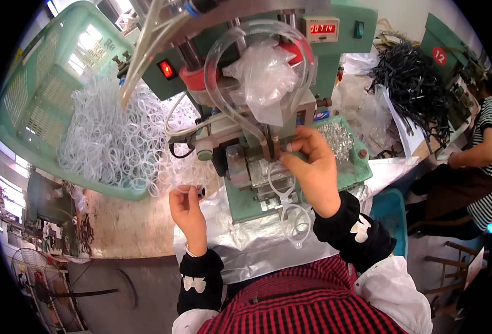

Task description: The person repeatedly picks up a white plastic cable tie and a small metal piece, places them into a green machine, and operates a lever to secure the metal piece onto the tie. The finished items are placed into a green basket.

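Observation:
My right hand [315, 175] is at the working spot of a green bench press [240, 195], its thumb and forefinger closed near the metal die [260, 170]. What sits between those fingertips is too small to make out. Below them, a clear looped plastic band [297, 220] hangs down over the press's front edge. My left hand [187, 214] reaches to the near edge of a heap of clear plastic bands [184, 167]. Its fingertips come together beside a small dark object [202, 192], and I cannot tell what they pinch.
A green plastic basket [31, 133] of clear bands lies tilted at the left. A green tray [357, 172] with small shiny metal pieces adjoins the press. Black strips [415, 83] are heaped at the back right. A co-worker [474, 161] sits at the far right, beyond a blue bin [392, 214].

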The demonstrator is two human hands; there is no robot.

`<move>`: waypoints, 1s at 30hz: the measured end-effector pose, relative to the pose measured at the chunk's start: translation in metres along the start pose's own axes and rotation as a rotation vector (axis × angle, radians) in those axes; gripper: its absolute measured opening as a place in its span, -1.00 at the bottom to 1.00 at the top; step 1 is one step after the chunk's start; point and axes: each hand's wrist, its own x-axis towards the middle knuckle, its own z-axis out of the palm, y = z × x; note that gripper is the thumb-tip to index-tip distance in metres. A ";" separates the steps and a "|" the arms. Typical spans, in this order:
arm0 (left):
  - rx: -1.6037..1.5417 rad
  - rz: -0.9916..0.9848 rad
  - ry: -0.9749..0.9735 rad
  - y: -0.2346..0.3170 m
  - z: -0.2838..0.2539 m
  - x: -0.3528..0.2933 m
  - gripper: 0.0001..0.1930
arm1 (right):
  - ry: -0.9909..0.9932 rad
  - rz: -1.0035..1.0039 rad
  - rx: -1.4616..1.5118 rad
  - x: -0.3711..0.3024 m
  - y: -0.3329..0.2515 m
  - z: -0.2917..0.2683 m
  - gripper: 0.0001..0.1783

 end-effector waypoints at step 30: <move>0.218 0.984 -0.564 0.083 0.074 -0.038 -0.74 | 0.116 -0.314 -1.316 -0.014 0.045 -0.110 -0.95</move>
